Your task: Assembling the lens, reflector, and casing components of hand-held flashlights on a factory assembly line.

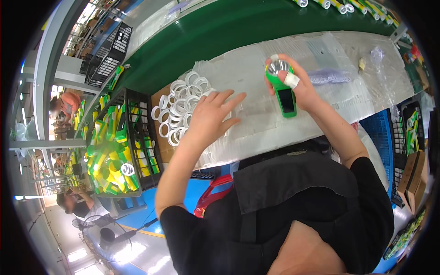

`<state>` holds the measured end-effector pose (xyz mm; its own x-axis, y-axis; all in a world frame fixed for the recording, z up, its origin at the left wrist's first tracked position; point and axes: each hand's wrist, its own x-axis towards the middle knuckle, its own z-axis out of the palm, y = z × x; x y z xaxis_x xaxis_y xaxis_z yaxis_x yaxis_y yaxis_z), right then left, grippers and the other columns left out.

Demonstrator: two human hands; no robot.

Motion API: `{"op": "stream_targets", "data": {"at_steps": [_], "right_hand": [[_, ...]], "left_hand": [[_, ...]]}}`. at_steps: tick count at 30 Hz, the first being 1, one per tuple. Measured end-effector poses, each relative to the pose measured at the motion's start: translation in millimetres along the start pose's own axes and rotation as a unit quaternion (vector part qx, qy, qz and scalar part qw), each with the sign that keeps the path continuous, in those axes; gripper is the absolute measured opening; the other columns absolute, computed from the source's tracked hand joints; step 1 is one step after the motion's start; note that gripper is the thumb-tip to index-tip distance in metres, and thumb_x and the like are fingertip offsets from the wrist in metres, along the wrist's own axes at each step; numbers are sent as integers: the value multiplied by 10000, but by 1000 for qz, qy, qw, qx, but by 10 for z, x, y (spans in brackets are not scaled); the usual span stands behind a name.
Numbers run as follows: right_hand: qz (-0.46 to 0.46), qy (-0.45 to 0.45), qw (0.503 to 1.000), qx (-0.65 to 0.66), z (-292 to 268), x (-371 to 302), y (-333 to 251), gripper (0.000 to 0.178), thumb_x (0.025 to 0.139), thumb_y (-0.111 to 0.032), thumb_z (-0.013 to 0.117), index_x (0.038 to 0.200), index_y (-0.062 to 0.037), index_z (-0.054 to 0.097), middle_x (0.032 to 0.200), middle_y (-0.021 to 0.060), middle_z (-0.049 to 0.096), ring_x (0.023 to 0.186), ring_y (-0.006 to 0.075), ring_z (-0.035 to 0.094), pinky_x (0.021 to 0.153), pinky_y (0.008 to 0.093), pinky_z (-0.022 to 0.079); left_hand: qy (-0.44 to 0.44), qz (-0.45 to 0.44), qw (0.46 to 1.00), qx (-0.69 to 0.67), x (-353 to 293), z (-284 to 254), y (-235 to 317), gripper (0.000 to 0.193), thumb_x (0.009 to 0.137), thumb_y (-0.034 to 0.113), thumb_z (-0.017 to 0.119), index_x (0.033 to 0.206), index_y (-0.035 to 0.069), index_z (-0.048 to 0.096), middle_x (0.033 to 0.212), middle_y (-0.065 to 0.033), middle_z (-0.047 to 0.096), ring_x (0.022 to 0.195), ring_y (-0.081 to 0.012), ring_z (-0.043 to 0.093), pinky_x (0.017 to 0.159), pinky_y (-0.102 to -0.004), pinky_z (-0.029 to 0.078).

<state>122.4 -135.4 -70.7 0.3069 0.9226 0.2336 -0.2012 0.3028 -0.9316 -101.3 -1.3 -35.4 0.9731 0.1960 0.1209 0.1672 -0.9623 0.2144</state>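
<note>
My right hand grips a green flashlight with a silver reflector at its head and a dark panel on its body. The head faces up and away from me, and white tape wraps the thumb and one finger. My left hand reaches over the right side of a pile of white rings, fingers spread. Whether its fingertips touch a ring is hidden from this angle. To the right of the flashlight lies a row of stacked clear discs.
A plastic-covered work surface lies before me, with a green conveyor belt behind it. More flashlights rest at the far right. A crate of yellow-green parts stands left, near a fan. Two people are farther left.
</note>
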Motion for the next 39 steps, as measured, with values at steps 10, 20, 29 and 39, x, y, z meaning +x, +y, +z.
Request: {"op": "stream_targets", "data": {"at_steps": [10,20,29,39], "right_hand": [[-58,-8,998,-18,-7,88,152,415,944,-272,573,1263,-38,448,919,103,591,788,177,591,719,326,495],[-68,-25,996,-57,-74,81,223,478,883,-227,606,1294,-33,459,1177,62,531,1110,155,521,938,313,436],[-112,-33,993,-13,-93,75,10,581,905,-371,672,1328,-32,463,1312,91,505,1201,190,518,983,340,434],[-183,-106,858,-468,-614,20,-816,422,776,-170,771,1133,-32,591,1051,92,607,953,242,611,793,342,513]], "left_hand": [[61,-20,983,-173,181,-93,-102,479,808,33,724,1255,154,603,1098,-128,560,1012,-215,597,798,-339,518],[253,65,929,-263,710,-18,313,256,788,98,789,1013,44,679,1081,-99,548,885,-184,556,713,-283,478],[192,72,957,-206,706,-187,342,289,771,155,803,1037,72,727,1061,-93,556,930,-220,562,752,-319,485],[193,124,951,-207,987,12,540,475,691,175,841,1105,94,624,1050,-124,622,949,-317,629,750,-391,522]]}}
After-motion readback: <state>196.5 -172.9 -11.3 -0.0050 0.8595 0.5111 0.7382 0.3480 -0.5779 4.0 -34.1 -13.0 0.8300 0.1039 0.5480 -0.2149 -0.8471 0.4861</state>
